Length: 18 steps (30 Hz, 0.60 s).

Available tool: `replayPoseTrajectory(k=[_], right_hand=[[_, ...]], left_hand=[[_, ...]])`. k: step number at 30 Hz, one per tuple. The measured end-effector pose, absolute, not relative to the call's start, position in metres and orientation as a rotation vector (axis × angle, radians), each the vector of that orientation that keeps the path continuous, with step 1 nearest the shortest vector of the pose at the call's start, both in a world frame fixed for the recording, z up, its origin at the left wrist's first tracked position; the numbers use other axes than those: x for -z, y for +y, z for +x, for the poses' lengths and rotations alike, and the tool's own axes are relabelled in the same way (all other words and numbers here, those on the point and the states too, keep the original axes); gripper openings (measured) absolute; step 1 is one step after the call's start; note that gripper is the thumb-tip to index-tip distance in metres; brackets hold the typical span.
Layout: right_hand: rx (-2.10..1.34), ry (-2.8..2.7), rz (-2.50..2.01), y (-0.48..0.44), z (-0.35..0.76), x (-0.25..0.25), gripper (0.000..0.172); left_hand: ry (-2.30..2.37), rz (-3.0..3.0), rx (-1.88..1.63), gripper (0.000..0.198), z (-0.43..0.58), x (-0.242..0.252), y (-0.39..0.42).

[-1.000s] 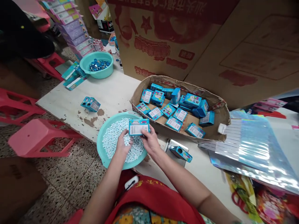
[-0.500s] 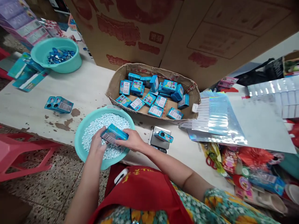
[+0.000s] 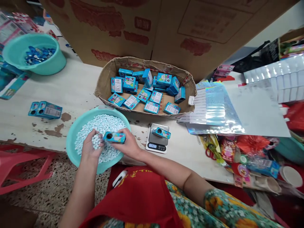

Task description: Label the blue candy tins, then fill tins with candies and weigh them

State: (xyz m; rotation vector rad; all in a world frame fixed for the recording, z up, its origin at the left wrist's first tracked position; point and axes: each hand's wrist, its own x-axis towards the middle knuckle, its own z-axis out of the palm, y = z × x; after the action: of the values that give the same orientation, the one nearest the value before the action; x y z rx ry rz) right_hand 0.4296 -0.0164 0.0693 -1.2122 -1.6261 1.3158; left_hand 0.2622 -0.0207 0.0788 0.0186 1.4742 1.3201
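Observation:
My left hand (image 3: 89, 152) is cupped around a small heap of white candies (image 3: 96, 141), its fingers curled up. My right hand (image 3: 129, 145) grips a small blue candy box (image 3: 117, 137) from the right, its round dark opening turned up beside the left fingers. Both hands are over a turquoise basin (image 3: 71, 139) full of the same loose white pellets. To the right, a digital scale (image 3: 152, 151) with a lit display carries another blue box (image 3: 163, 133) with a hole in its top.
A torn cardboard tray (image 3: 102, 83) holds several blue boxes behind the basin. At left are two blue boxes (image 3: 49, 110) and a turquoise bowl (image 3: 59, 60) of blue shiny pieces. Clear plastic sheets (image 3: 213, 107) lie right. A large carton (image 3: 163, 34) stands behind; a red stool (image 3: 28, 167) is lower left.
The blue box in my right hand has been tipped so its opening faces up, and its left end is out of my left hand. Candies now show in the left palm. The view shifted.

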Motion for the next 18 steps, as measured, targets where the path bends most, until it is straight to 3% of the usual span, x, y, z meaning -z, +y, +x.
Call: replayPoseTrajectory(k=[7,18], right_hand=[[-1.144,-1.88,-1.095,0.003,0.42,-0.08,0.033],[-1.017,-2.079,-1.006,0.007,0.39,-0.083,0.034]], left_hand=[[1.174,0.008,-1.675,0.025,0.265,-0.127,-0.011],[1.396,0.253,-1.953,0.028,0.269,-0.119,-0.008]])
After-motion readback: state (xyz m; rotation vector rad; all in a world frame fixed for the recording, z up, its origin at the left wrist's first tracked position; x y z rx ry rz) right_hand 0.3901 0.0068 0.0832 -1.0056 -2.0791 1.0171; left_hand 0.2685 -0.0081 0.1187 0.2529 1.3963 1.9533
